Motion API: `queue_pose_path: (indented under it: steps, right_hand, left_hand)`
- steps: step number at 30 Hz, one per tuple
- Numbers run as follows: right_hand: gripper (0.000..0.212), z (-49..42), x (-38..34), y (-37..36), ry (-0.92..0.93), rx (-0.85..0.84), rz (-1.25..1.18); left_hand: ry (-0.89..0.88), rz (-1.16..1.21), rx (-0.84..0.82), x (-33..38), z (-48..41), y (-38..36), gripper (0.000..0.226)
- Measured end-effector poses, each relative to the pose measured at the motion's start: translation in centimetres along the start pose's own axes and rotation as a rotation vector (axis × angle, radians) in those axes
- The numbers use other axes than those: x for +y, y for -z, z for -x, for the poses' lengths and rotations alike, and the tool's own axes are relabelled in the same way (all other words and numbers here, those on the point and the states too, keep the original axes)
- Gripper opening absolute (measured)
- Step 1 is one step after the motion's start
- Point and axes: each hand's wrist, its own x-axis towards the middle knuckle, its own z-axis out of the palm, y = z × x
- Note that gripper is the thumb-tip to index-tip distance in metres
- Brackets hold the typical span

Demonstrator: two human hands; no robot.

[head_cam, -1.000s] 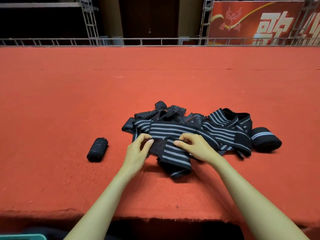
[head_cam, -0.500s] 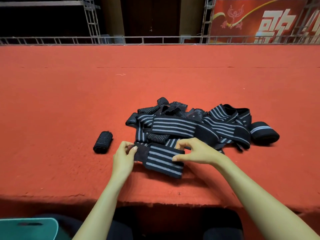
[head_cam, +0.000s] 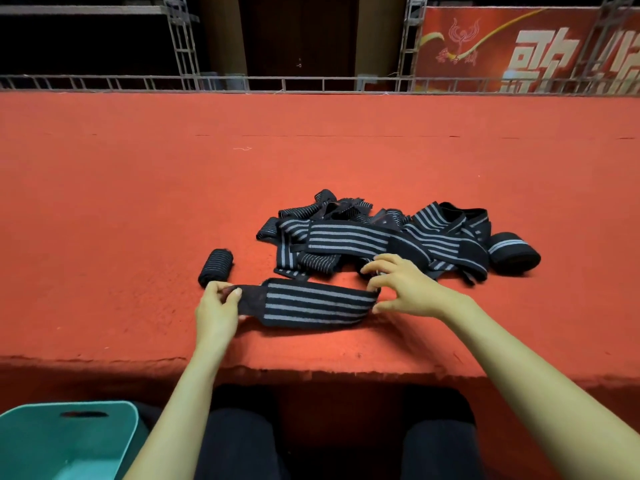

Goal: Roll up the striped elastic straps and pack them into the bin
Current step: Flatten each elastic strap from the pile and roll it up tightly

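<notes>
Black-and-grey strap (head_cam: pixel 313 303) lies flat between our hands: left hand (head_cam: pixel 216 308) pinches its plain end, right hand (head_cam: pixel 403 289) has fingers spread at the other end. Beyond our fingers wait two finished rolls (head_cam: pixel 215 266) and a tangled pile (head_cam: pixel 377 237); the teal bin (head_cam: pixel 65 441) looks empty.

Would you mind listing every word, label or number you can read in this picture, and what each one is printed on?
"歌": large pale character on the red banner at the back right.
A second large character to its right is cut off by the picture's edge; unreadable.
Small script under the banner's flame-like emblem: too small and blurred to read.
Striped straps, rolled strap, teal bin: no text visible.
</notes>
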Motion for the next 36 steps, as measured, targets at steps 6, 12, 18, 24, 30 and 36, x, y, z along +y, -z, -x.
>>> queue_pose_path:
  steps: [6, 12, 18, 24, 30, 36]
  right_hand:
    - [0.017, -0.2, -0.8, 0.5, -0.064, 0.030, 0.183]
    - [0.023, 1.0, -0.3, 0.5, -0.062, 0.037, -0.039]
    - [0.027, 1.8, -0.3, 0.7, -0.018, 0.145, -0.136]
    - [0.028, -0.1, 0.1, -1.4, -0.074, 0.105, 0.068]
    - [0.032, -1.9, 0.0, -1.6, -0.062, 0.093, 0.170]
    - [0.036, -0.7, 1.5, -0.7, -0.162, 0.090, -0.012]
  left_hand:
    - [-0.007, -0.052, 0.048, 0.2, 0.4, 0.3, 0.013]
    - [-0.020, -0.150, 0.034, -1.6, 0.3, 1.0, 0.025]
    - [-0.127, -0.541, -0.002, -1.8, 1.1, 0.0, 0.023]
    - [-0.230, -0.844, 0.008, -2.5, 0.9, -1.5, 0.034]
    - [-0.635, -0.602, -0.277, -2.1, 2.6, -5.0, 0.036]
    - [-0.549, -0.897, -0.467, -3.7, 2.8, -5.9, 0.088]
